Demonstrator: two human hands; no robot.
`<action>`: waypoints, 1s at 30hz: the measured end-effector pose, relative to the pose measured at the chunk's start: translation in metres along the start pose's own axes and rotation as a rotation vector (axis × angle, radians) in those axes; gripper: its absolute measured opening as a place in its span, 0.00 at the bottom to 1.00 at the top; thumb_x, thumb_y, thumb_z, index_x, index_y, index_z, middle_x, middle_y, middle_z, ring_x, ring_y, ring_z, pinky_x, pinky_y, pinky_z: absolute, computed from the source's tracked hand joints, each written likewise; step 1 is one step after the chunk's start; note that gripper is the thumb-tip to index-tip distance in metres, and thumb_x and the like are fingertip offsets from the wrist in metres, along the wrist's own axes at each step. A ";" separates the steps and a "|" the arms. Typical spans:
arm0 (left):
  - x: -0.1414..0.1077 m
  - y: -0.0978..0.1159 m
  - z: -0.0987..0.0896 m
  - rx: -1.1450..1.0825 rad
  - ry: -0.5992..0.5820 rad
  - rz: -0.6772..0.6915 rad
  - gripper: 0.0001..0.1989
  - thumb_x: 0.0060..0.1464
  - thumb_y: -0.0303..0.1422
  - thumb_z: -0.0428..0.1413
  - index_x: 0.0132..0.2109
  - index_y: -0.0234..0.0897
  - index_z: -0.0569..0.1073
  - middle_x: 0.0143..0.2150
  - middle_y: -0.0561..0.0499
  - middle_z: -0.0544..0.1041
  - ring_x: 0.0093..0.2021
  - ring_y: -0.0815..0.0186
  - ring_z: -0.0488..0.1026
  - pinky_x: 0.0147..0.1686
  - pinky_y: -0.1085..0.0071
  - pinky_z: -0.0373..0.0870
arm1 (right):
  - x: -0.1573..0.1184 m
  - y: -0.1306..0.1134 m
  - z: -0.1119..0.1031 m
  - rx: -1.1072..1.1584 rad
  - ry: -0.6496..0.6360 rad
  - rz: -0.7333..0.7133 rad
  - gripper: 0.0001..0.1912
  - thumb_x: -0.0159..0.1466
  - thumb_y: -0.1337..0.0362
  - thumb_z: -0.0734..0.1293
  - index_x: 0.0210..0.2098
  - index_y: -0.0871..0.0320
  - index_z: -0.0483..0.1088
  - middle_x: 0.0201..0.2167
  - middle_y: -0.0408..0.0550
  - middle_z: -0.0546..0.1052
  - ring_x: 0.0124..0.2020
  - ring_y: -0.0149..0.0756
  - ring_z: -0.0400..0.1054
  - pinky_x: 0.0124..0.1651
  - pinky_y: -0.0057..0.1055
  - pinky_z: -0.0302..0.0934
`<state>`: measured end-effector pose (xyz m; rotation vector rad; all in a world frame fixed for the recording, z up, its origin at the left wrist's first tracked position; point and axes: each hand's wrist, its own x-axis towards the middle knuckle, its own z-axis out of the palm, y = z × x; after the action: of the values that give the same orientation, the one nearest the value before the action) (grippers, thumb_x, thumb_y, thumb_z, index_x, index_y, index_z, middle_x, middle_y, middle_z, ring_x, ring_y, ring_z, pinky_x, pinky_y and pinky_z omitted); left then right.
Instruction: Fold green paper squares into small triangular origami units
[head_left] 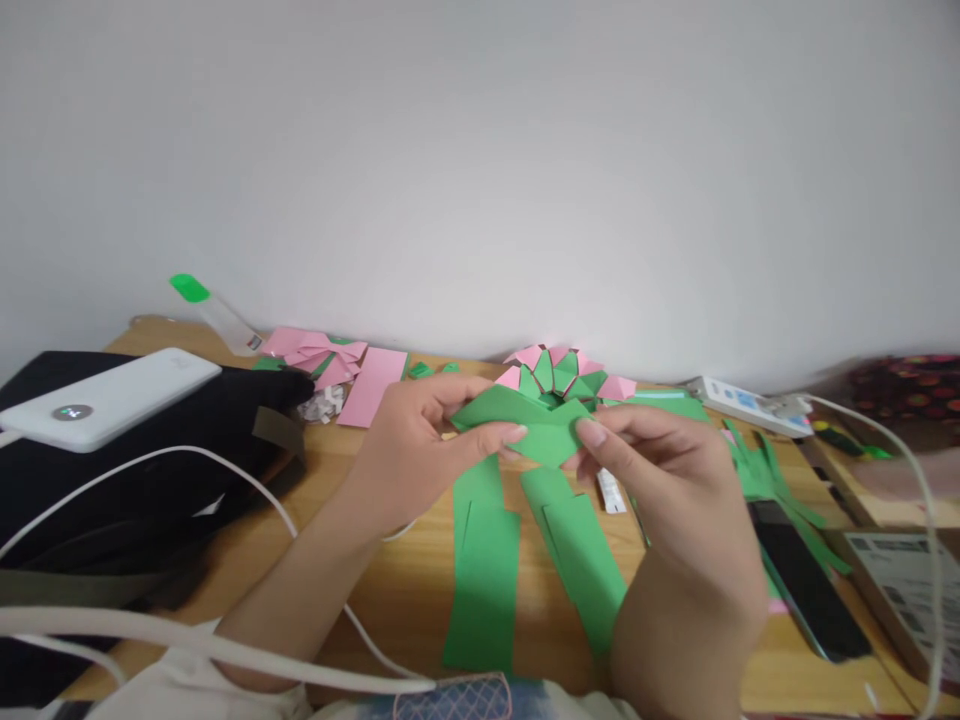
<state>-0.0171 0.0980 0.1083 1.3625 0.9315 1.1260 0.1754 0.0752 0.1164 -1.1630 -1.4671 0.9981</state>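
A folded green paper piece [551, 440] is held up in the air above the table. My left hand [427, 440] pinches its left side, thumb in front and fingers behind. On its right end my right hand [652, 465] has thumb and fingers closed. Behind the piece stands a pink and green folded paper flower [559, 370], partly hidden by it. Flat green paper strips [484, 590] lie below my hands on the wooden table, with more strips [589, 570] just to their right.
Left: black bag [247, 440], white power bank [112, 395], pink paper [375, 385], glue bottle [217, 310]. Right: black phone [814, 585], power strip [750, 405], cut green strips [772, 475]. White cables [225, 458] cross both sides. Another person's blurred arm [911, 475] is at far right.
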 end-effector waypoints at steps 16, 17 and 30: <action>-0.005 -0.011 -0.004 0.140 0.193 0.321 0.10 0.49 0.28 0.67 0.40 0.44 0.82 0.34 0.58 0.84 0.31 0.70 0.80 0.30 0.79 0.78 | -0.013 0.001 0.003 -0.361 0.183 -0.518 0.19 0.59 0.78 0.70 0.44 0.51 0.74 0.36 0.40 0.79 0.34 0.29 0.72 0.35 0.28 0.66; -0.007 -0.012 -0.004 0.219 0.224 0.373 0.10 0.49 0.29 0.67 0.40 0.46 0.82 0.34 0.59 0.84 0.31 0.70 0.80 0.30 0.78 0.77 | -0.014 0.000 0.003 -0.377 0.204 -0.558 0.18 0.58 0.79 0.69 0.42 0.52 0.74 0.36 0.41 0.78 0.36 0.30 0.72 0.37 0.29 0.66; -0.018 0.000 -0.011 0.772 0.097 0.887 0.05 0.60 0.27 0.59 0.44 0.35 0.77 0.38 0.57 0.83 0.42 0.78 0.78 0.47 0.85 0.71 | -0.018 -0.012 -0.004 -0.705 0.241 -0.738 0.12 0.59 0.80 0.69 0.37 0.60 0.73 0.38 0.49 0.79 0.40 0.30 0.74 0.41 0.26 0.68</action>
<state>-0.0318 0.0832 0.1055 2.5230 0.8769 1.5578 0.1788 0.0553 0.1250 -1.0095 -1.8897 -0.1828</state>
